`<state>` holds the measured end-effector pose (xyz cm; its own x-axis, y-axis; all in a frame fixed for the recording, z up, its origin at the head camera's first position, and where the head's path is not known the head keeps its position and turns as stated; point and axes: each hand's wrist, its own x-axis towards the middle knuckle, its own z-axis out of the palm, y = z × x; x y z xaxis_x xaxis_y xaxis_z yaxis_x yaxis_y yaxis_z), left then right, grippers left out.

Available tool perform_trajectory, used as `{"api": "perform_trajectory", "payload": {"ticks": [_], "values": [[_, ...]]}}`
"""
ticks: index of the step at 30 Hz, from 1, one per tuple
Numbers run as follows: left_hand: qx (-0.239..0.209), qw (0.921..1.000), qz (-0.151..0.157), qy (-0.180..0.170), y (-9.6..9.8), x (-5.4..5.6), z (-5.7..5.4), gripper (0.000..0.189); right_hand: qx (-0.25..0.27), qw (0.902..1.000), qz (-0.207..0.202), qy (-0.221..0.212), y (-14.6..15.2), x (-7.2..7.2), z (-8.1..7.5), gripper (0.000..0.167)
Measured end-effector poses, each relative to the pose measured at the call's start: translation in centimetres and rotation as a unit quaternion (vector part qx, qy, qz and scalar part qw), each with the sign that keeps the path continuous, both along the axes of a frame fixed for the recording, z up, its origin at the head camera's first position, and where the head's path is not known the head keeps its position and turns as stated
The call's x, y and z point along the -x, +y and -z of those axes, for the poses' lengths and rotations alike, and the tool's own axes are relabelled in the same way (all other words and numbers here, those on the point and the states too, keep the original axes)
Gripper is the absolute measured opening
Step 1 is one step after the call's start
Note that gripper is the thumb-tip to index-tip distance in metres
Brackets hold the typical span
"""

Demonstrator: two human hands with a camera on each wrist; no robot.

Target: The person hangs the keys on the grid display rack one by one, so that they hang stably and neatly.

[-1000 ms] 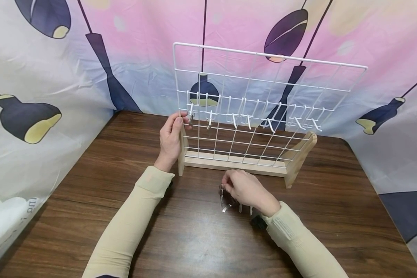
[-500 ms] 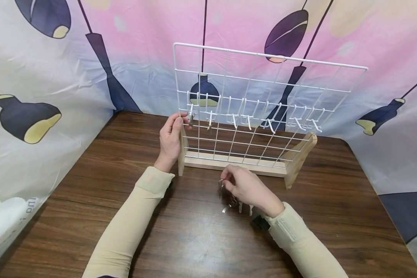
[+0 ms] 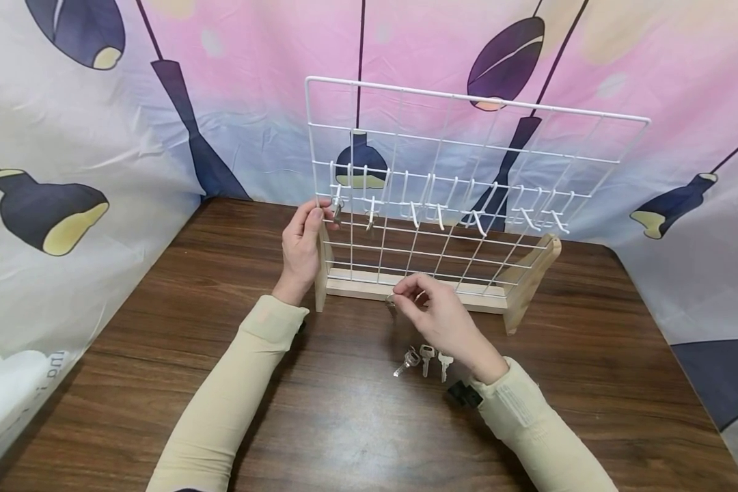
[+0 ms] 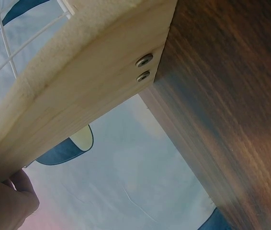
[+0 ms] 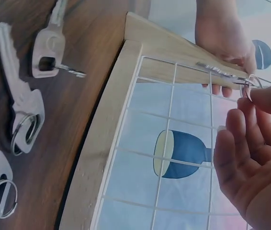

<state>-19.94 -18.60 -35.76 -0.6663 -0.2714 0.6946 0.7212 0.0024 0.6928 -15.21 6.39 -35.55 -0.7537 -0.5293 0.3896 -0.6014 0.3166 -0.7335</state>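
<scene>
A white wire grid rack (image 3: pixel 467 140) with a wooden base (image 3: pixel 369 287) stands on the table. My left hand (image 3: pixel 301 249) grips its left side, thumb in front. In the right wrist view my right hand (image 5: pixel 255 143) pinches a silver key (image 5: pixel 219 72) by its ring, the blade pointing away from the fingertips. The head view puts this right hand in front of the base board, above the tabletop. Several white hooks (image 3: pixel 440 215) line the grid. The two leftmost hooks carry keys, one (image 3: pixel 338 213) beside my left fingertips and another (image 3: pixel 371 220) to its right.
Three keys with rings lie on the table below my right hand: one on the left (image 3: pixel 408 362), one in the middle (image 3: pixel 427 359) and one on the right (image 3: pixel 445 365). A printed cloth (image 3: pixel 252 102) hangs behind the brown wooden table (image 3: pixel 190 273).
My right hand has lifted a key off the table and moved up toward the rack's base, uncovering the other keys. My left hand has stayed on the rack's side.
</scene>
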Motion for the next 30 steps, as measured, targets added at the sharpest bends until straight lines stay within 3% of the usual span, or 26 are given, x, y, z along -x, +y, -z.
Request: {"api": "perform_trajectory", "payload": {"ticks": [8,16,23,27,30], "values": [[-0.010,0.9999,0.004,0.005,0.1,0.1,0.0,0.029,0.043,0.9977,0.009,-0.051,0.1,-0.1,-0.7,0.009],[-0.003,1.0000,-0.001,0.009,-0.1,0.2,0.2,0.031,0.049,0.9981,0.022,-0.031,0.3,-0.2,-1.1,0.010],[-0.005,1.0000,0.001,-0.002,0.0,0.1,0.1,0.030,0.090,0.9936,0.043,-0.053,0.2,0.0,-1.6,0.007],[-0.005,1.0000,0.002,-0.001,0.0,0.1,0.1,0.029,0.120,0.9893,0.043,-0.070,0.1,0.0,-2.2,0.006],[-0.003,1.0000,0.000,0.002,0.0,0.1,0.2,0.029,0.141,0.9866,0.046,-0.068,-0.1,-0.6,-3.7,0.004]]}}
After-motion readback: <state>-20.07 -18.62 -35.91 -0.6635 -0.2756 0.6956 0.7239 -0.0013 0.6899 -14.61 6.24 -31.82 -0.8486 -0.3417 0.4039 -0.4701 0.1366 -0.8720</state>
